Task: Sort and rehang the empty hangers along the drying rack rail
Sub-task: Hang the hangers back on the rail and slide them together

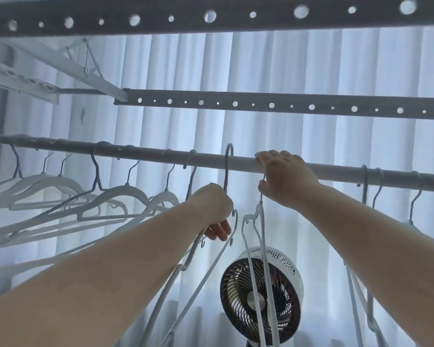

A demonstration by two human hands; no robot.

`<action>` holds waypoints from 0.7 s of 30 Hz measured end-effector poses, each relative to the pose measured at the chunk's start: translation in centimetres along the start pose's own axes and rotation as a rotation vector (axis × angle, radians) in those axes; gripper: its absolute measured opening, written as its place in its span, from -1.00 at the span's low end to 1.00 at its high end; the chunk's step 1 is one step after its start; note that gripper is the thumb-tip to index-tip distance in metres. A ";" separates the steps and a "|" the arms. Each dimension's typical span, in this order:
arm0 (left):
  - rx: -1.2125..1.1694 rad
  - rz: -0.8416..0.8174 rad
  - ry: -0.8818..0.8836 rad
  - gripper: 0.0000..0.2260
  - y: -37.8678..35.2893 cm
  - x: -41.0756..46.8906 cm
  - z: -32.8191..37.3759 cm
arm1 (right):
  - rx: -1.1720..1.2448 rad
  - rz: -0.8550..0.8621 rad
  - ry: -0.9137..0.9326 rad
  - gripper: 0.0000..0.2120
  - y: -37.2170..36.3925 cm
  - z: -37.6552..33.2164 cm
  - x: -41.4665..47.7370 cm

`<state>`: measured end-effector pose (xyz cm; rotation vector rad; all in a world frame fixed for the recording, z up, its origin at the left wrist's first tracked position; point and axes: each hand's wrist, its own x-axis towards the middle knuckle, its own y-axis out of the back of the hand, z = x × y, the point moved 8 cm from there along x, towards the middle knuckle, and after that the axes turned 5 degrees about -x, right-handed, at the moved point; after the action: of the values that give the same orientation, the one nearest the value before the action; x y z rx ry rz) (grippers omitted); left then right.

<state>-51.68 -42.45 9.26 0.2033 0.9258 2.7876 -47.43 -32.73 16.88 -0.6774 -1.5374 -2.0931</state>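
Note:
A round grey rail [140, 154] crosses the view from left to right. My left hand [212, 209] grips a thin white hanger [203, 269] just below its neck; its hook [228, 161] curves over the rail. My right hand [283, 181] has its fingers over the rail and pinches the wire hook of a second white hanger [259, 246], which dangles edge-on below it. Several white hangers [125, 196] hang on the rail to the left, crowded and tilted. Three more hooks [376, 181] sit on the rail at the right.
Two flat perforated bars [261, 105] run above the rail, the nearer one [211, 17] at the top edge. A round fan [261, 294] stands below, in front of a white pleated curtain [311, 66]. A folding rack arm [68, 63] reaches in from upper left.

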 end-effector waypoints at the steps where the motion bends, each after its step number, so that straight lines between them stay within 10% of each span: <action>1: -0.015 -0.012 -0.004 -0.65 -0.3 0.1 0.0 | -0.001 0.001 -0.004 -0.56 -0.1 0.0 0.0; 10: 0.107 -0.089 -0.053 -0.62 -1.5 -0.2 -0.4 | 0.011 0.008 -0.013 -0.51 -0.4 -0.2 0.3; 21: 0.677 0.476 -0.365 -0.61 4.2 -5.2 -3.5 | -0.009 0.159 0.158 -0.49 1.9 -4.8 0.4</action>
<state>-47.92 -48.95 8.70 1.1119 1.8634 2.5300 -47.14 -37.91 17.31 -0.6010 -1.3447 -1.9855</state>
